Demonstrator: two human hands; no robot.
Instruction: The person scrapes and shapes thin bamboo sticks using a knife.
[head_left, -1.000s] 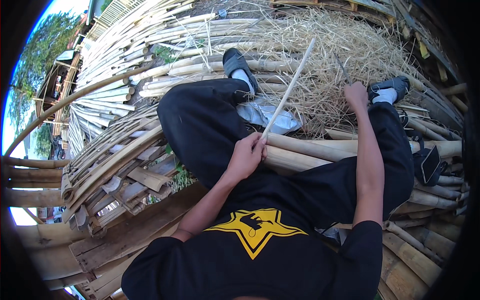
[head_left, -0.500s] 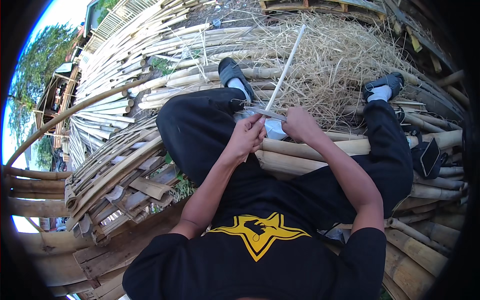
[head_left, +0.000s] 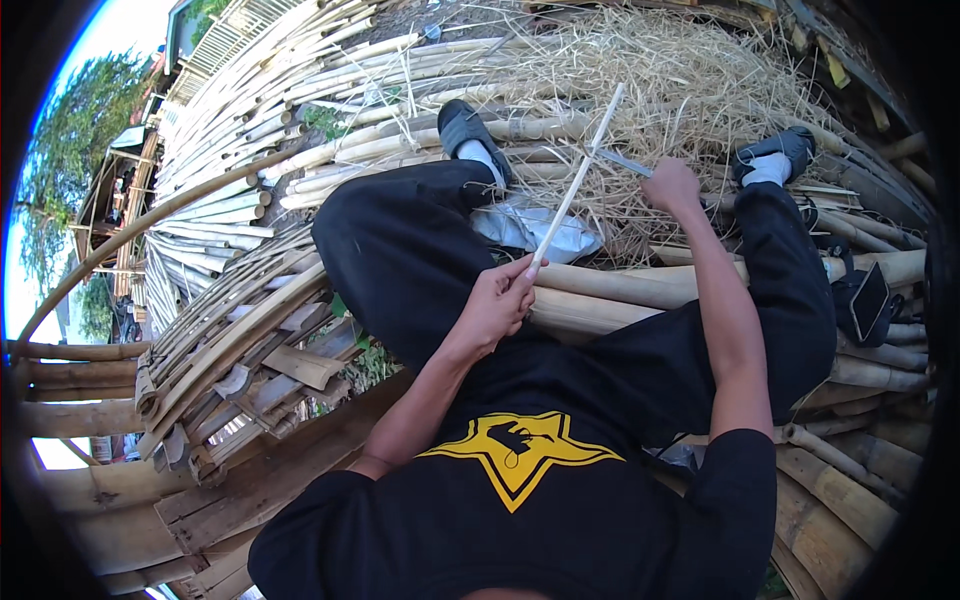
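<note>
My left hand [head_left: 500, 305] is closed round the lower end of a thin, pale bamboo strip [head_left: 573, 195], which slants up and away to the right. In my right hand [head_left: 672, 187] is a knife [head_left: 622, 161], its handle hidden in my fist. The flat grey blade points left, and its tip lies at the upper part of the strip. A white plastic sack [head_left: 535, 226] rests on the bamboo between my legs, beyond my left hand.
Pale shavings [head_left: 690, 80] lie heaped ahead. Bamboo poles [head_left: 620, 287] run beneath and around me. Split bamboo pieces [head_left: 300, 365] are stacked at left, near a long curved pole [head_left: 150, 225]. A dark phone [head_left: 868, 303] sits beyond my right knee.
My right hand has moved the knife away from my left hand, up along the strip and to the right. The strip's far end has dropped and shifted slightly right.
</note>
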